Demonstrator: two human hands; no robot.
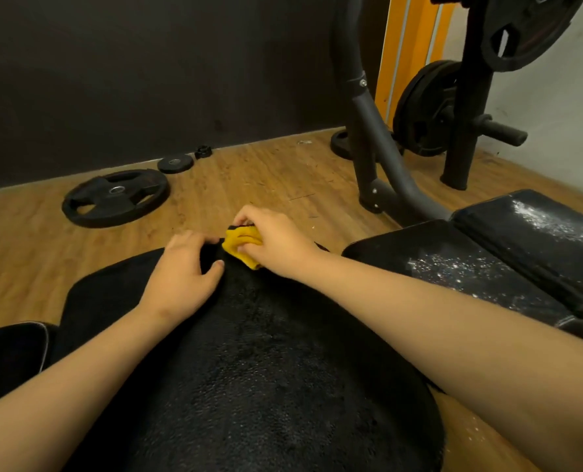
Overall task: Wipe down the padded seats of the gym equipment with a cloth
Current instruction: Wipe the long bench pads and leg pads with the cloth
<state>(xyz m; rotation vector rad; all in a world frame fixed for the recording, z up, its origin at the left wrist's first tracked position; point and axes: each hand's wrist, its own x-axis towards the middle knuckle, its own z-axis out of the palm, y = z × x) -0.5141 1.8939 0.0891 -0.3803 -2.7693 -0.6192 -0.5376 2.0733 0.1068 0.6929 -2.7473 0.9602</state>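
My right hand [278, 243] pinches a bunched yellow cloth [240, 246] with a black edge, at the far end of a broad black fuzzy fabric [266, 352] that fills the lower middle of the view. Just left of the cloth, my left hand [181, 270] lies on that fabric with its fingers curled over the far edge and the thumb pressed into the pile. To the right are two black padded bench cushions, the nearer pad [453, 267] and the farther pad [538, 229], both speckled with white powder. Neither hand touches the pads.
A large weight plate [114, 197], a small plate [175, 162] and a collar [203, 151] lie on the wooden floor by the dark wall. The grey bench frame [378, 148] and a plate rack with hung plates [426, 110] stand at the back right.
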